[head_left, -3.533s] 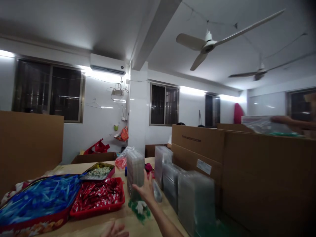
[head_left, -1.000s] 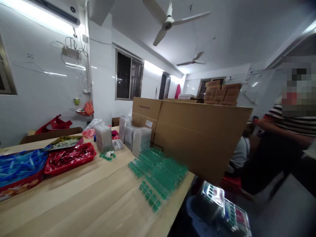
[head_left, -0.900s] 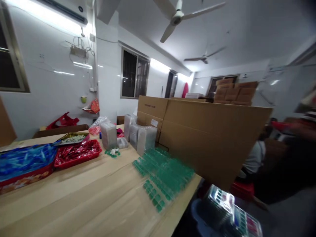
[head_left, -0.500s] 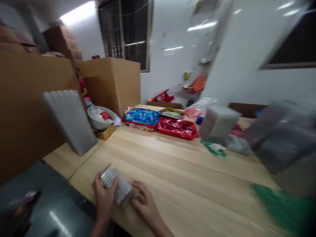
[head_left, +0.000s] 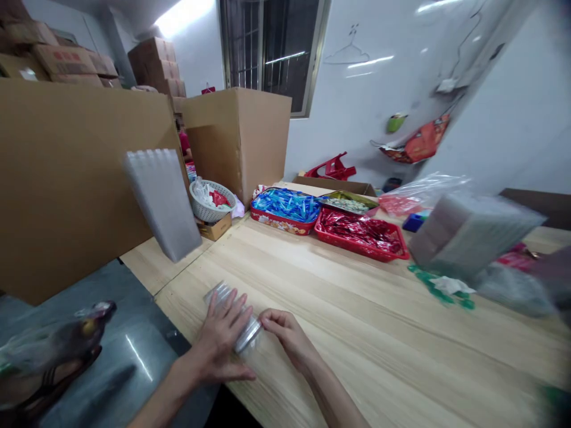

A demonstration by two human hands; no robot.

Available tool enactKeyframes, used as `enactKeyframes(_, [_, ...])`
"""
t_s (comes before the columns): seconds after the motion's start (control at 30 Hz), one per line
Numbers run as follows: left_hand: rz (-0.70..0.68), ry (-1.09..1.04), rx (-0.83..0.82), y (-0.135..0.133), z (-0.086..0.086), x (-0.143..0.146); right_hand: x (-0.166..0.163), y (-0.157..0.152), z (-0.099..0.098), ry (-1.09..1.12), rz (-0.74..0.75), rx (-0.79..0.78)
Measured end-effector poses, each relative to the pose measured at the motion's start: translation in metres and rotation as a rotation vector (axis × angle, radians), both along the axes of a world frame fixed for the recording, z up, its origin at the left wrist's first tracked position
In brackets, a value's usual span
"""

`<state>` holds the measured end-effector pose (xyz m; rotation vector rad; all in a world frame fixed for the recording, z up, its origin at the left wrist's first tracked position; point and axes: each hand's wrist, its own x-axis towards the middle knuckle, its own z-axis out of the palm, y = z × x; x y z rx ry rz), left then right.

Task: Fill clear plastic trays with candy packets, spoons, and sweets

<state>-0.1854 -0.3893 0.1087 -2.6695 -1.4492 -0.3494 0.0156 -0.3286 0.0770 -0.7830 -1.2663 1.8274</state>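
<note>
A small stack of clear plastic trays [head_left: 219, 295] lies on the wooden table [head_left: 348, 333] near its front left corner. My left hand [head_left: 220, 342] lies flat on top of the stack with fingers spread. My right hand [head_left: 285, 333] touches the stack's right end [head_left: 250, 336] with fingers curled against it. A taller stack of clear trays [head_left: 163, 202] leans against a big cardboard sheet [head_left: 66, 172] behind my hands.
A red tray of red packets [head_left: 361, 233], a tray of blue pieces [head_left: 285, 205], a white basket [head_left: 210, 202] and another stack of clear trays [head_left: 473, 235] sit farther back. Green pieces [head_left: 441, 288] lie at right. A metal surface [head_left: 111, 356] adjoins the table at left.
The view swung left from the cardboard boxes and green trays to the table's left end. My hands came into view on the small clear stack; my left hand flattened on top.
</note>
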Motion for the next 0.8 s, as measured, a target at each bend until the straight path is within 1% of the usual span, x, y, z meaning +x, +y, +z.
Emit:
enactKeyframes(0.07, [0.0,0.044,-0.032,0.004,-0.002,0.003,0.001,0.003,0.003,0.006,0.034,-0.004])
enactKeyframes(0.23, [0.067,0.045,-0.006,0.004,-0.011,0.007,0.002,0.007,0.01,0.007,0.104,-0.068])
enactKeyframes(0.43, [0.058,0.036,0.034,0.0,-0.013,0.006,0.0,0.011,0.013,0.057,0.193,-0.141])
enactKeyframes(0.53, [0.066,0.036,0.058,0.0,-0.014,0.006,-0.001,0.012,0.015,0.057,0.213,-0.14])
enactKeyframes(0.67, [0.073,0.047,0.092,0.002,-0.018,0.008,-0.003,0.011,0.017,0.016,0.191,-0.095])
enactKeyframes(0.8, [0.082,0.042,0.11,0.002,-0.02,0.009,-0.005,0.006,0.013,-0.022,0.11,-0.06])
